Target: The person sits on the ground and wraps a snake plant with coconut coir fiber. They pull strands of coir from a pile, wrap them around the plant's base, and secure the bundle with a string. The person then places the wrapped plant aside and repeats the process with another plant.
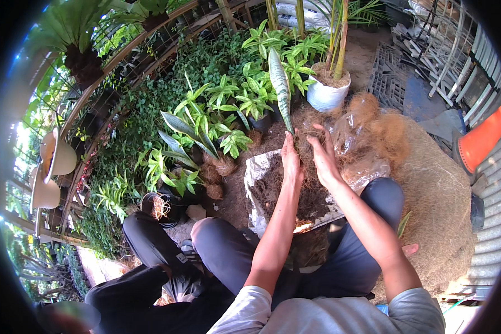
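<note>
A snake plant point(280, 83) with one tall, banded leaf stands upright between my hands. My left hand point(291, 160) is closed around the base of its leaf and the side of its dark, fibrous root ball point(306, 146). On the other side my right hand point(325, 158) is cupped towards the root ball, fingers bent and apart. Whether its fingertips touch the fibres is hard to tell. Below both hands, dark soil mixed with fibre point(275, 186) lies on a white sack point(256, 209) in front of my knees.
Brown coconut fibre point(392, 133) and clear plastic bags point(367, 170) lie to the right. A white-bagged potted palm point(328, 97) stands ahead. Wrapped root balls point(214, 172), snake plants point(186, 131) and leafy plants line the left. Another person's dark-trousered legs point(150, 239) are close on my left.
</note>
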`<state>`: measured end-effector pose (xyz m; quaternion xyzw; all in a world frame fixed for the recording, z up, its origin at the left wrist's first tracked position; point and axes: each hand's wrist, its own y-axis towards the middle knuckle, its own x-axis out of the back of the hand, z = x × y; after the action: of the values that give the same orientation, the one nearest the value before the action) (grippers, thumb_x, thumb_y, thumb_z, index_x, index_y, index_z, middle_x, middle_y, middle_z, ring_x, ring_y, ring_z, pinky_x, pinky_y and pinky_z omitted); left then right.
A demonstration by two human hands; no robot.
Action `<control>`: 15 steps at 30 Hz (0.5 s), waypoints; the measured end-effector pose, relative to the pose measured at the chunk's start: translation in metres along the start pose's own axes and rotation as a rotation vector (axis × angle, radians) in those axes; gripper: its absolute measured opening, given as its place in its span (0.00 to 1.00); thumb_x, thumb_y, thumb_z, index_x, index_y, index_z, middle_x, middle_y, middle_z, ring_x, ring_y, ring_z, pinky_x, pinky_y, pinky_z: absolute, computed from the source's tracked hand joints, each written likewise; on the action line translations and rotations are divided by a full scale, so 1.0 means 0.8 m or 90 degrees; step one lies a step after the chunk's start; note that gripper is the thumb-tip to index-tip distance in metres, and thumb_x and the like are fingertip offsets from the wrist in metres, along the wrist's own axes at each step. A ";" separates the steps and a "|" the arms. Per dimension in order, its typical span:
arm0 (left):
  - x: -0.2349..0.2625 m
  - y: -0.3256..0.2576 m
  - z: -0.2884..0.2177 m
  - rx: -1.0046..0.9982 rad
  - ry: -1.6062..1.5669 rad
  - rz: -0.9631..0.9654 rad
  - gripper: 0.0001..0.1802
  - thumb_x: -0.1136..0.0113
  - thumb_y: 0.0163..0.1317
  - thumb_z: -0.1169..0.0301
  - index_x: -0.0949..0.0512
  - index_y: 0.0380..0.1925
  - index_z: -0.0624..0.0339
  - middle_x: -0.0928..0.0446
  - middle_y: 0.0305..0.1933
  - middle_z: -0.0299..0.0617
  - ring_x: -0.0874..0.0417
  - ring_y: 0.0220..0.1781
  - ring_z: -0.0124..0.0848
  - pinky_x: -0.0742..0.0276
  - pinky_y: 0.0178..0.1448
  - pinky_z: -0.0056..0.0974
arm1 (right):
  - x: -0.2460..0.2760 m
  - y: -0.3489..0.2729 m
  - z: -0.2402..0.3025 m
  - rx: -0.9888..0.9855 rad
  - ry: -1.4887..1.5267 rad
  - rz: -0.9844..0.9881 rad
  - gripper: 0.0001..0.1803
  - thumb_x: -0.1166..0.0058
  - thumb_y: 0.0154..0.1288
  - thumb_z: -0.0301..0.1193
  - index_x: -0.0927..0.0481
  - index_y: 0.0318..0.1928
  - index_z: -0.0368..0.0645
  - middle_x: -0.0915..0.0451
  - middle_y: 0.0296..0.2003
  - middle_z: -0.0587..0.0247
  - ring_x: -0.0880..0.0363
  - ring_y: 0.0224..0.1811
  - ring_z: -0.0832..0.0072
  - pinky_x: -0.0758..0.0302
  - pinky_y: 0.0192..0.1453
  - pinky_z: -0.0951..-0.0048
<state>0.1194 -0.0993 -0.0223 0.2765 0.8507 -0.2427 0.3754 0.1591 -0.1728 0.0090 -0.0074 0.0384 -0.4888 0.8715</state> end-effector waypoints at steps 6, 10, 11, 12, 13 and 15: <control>0.006 0.001 -0.003 -0.009 0.049 -0.001 0.22 0.55 0.73 0.56 0.28 0.57 0.58 0.25 0.56 0.44 0.23 0.54 0.34 0.26 0.57 0.40 | -0.008 -0.012 0.017 0.026 0.218 0.040 0.25 0.49 0.64 0.34 0.34 0.62 0.51 0.32 0.60 0.53 0.33 0.63 0.64 0.32 0.62 0.62; 0.016 0.009 0.002 0.003 -0.018 -0.012 0.21 0.55 0.73 0.56 0.27 0.56 0.58 0.22 0.50 0.44 0.20 0.49 0.33 0.21 0.52 0.38 | 0.006 0.010 0.011 -0.145 0.568 0.099 0.23 0.47 0.65 0.38 0.33 0.59 0.49 0.24 0.47 0.55 0.21 0.43 0.63 0.23 0.52 0.57; 0.022 0.012 -0.001 0.015 -0.040 -0.007 0.21 0.55 0.73 0.56 0.27 0.55 0.58 0.22 0.49 0.44 0.20 0.48 0.33 0.21 0.52 0.39 | 0.008 0.009 0.016 -0.182 0.593 0.101 0.22 0.47 0.65 0.39 0.32 0.57 0.49 0.24 0.47 0.55 0.21 0.43 0.62 0.22 0.52 0.55; 0.027 0.013 -0.002 0.018 -0.024 -0.014 0.21 0.54 0.73 0.56 0.27 0.55 0.57 0.22 0.49 0.44 0.20 0.48 0.33 0.21 0.51 0.39 | 0.010 0.010 0.020 -0.218 0.617 0.103 0.21 0.46 0.65 0.40 0.31 0.56 0.48 0.23 0.47 0.54 0.20 0.42 0.62 0.22 0.53 0.53; 0.021 0.008 -0.007 0.026 -0.008 -0.018 0.21 0.54 0.73 0.56 0.27 0.55 0.57 0.21 0.48 0.44 0.19 0.47 0.33 0.21 0.51 0.39 | 0.015 0.012 0.023 -0.252 0.642 0.099 0.21 0.46 0.66 0.41 0.31 0.55 0.48 0.22 0.46 0.53 0.20 0.41 0.61 0.21 0.53 0.52; 0.008 -0.001 -0.014 0.042 0.025 -0.025 0.20 0.54 0.72 0.56 0.26 0.55 0.56 0.21 0.47 0.43 0.19 0.46 0.33 0.20 0.50 0.39 | 0.023 0.027 0.004 -0.228 0.559 0.031 0.18 0.45 0.66 0.38 0.29 0.53 0.47 0.22 0.44 0.57 0.19 0.42 0.65 0.19 0.50 0.54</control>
<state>0.1095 -0.0913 -0.0207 0.2767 0.8546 -0.2724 0.3447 0.1873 -0.1774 0.0102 0.0507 0.4874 -0.4105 0.7690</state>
